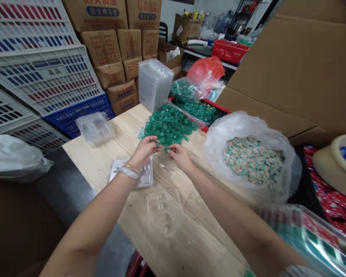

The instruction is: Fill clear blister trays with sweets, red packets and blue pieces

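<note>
A heap of green translucent pieces (170, 123) lies on clear plastic on the wooden table (202, 231). At its near edge my left hand (145, 150) has its fingers closed on a small green piece. Just to the right, my right hand (180, 154) pinches another green piece (166, 149) between thumb and fingers. The hands are close but apart. Partly under my left wrist sits a white moulded tray (146, 175). A clear plastic tray (163, 211) lies nearer on the table. Right of the hands, an open bag holds many striped pieces (255, 159).
Stacked clear trays (95, 129) sit at the table's left corner. A tall stack of plastic containers (155, 84) stands at the back, beside a red-rimmed tray (215, 105) of green pieces. Crates (46, 77) and cartons line the left. A clear container (311, 238) is at the lower right.
</note>
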Demonstrator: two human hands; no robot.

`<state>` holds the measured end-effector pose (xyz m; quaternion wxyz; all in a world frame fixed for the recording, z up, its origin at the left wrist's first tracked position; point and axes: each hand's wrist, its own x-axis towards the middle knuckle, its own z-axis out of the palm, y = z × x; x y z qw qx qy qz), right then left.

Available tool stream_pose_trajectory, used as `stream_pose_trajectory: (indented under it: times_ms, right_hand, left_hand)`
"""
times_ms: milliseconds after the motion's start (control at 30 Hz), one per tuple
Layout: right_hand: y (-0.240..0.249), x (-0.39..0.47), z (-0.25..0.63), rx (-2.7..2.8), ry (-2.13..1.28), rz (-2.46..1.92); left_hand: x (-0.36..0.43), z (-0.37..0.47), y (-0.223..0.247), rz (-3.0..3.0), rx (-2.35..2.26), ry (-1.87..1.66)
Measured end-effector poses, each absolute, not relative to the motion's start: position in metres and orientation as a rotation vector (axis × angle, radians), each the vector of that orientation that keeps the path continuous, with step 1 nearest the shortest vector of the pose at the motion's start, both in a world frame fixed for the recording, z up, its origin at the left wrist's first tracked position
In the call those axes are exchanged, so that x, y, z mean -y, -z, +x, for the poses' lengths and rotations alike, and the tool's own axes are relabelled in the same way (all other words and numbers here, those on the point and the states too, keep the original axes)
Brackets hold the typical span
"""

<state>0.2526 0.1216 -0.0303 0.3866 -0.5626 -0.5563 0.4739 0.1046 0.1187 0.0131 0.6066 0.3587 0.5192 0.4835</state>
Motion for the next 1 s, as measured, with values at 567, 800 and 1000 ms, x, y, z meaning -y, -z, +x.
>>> stream_pose_trajectory:
  times_ms: [567, 800, 1000]
  right_hand:
    - [-0.002, -0.105, 0.258, 1.578, -0.965, -1.44]
    - [0.012, -0.108, 0.265, 1.792, -0.613, -1.677]
    - [0.012, -0.114, 0.262, 1.205, -1.427, -1.382]
  left_hand:
    - [-0.097, 0.133, -0.009, 0.832, -0.992, -1.091]
    - [-0.096, 0.121, -0.021, 0.617, -0.903, -1.228]
    - [-0.098, 0.109, -0.026, 0.406, -0.775, -1.039]
